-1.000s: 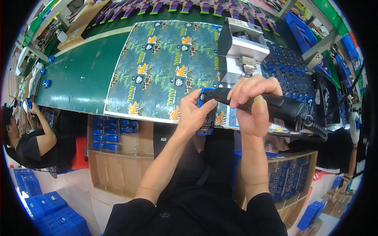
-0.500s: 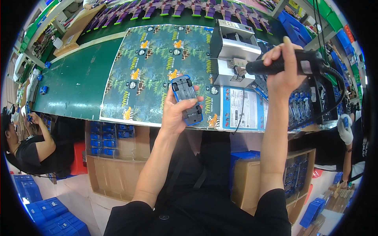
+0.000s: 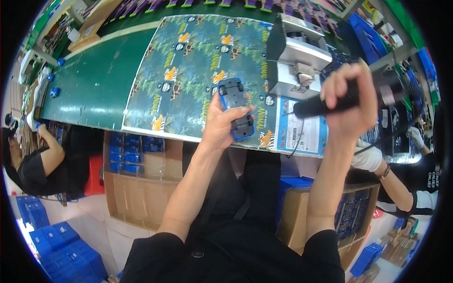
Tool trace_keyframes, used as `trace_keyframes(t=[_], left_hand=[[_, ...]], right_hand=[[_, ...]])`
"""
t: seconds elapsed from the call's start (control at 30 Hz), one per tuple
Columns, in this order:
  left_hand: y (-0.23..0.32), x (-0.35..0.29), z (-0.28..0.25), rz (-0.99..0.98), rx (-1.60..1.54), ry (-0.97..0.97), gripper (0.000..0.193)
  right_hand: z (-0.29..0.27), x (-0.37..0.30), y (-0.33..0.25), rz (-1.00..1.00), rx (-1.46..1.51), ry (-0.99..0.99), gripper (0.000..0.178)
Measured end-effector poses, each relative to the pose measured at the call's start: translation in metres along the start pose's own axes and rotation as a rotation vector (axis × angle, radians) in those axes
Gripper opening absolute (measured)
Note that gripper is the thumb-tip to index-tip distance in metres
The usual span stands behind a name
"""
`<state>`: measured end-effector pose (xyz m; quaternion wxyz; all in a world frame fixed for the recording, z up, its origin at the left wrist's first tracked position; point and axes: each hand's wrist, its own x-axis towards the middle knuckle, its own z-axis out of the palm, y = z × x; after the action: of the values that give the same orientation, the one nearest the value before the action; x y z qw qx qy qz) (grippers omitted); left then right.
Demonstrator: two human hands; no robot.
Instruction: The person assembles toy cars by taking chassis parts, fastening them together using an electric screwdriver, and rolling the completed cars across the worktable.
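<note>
My left hand (image 3: 218,123) is closed around a blue toy car (image 3: 236,100), turned so its dark underside and wheels face up, above the patterned sheet. The thumb presses across the underside. My right hand (image 3: 351,101), blurred by motion, grips a black electric screwdriver (image 3: 312,107) with a cord at its rear. Its front end points left toward the car but stays apart from it. Just beyond the screwdriver stands a silver box-shaped machine (image 3: 298,49) with a small metal fitting (image 3: 303,75) on its front.
A printed animal-pattern sheet (image 3: 188,61) covers part of the green table (image 3: 89,94). Cardboard boxes (image 3: 137,200) of blue parts sit below the edge. A co-worker's white-gloved hand (image 3: 368,156) is close at my right; another person (image 3: 40,160) sits left. Purple items (image 3: 188,2) line the back.
The screwdriver has come away from the silver machine's fitting, nearer to me. The toy car stays in my left hand. At right, the co-worker's gloved hand has come closer to my right forearm.
</note>
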<state>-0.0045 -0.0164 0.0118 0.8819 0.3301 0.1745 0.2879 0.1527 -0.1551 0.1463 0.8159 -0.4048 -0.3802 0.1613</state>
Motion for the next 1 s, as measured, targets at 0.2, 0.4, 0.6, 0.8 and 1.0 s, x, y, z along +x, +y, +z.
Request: trace_keyframes(t=[0.2,0.4,0.6,0.8,1.0], left_hand=[[0.0,0.001,-0.003,-0.009,0.024,-0.007,0.058],[0.0,-0.002,-0.001,-0.009,0.019,-0.005,0.055],[0.005,-0.002,-0.001,-0.057,-0.025,0.004,0.051],[0.007,0.002,-0.003,-0.09,-0.068,0.01,0.049],[0.007,0.003,-0.002,-0.091,-0.054,0.017,0.048]], right_hand=[[0.035,-0.045,0.015,-0.085,0.191,-0.204,0.021],[0.047,-0.057,0.032,-0.033,0.051,-0.158,0.022],[0.055,-0.06,0.04,0.031,0.145,-0.198,0.023],[0.055,-0.058,0.044,0.073,0.267,-0.224,0.032],[0.052,-0.059,0.045,0.025,0.258,-0.257,0.036]])
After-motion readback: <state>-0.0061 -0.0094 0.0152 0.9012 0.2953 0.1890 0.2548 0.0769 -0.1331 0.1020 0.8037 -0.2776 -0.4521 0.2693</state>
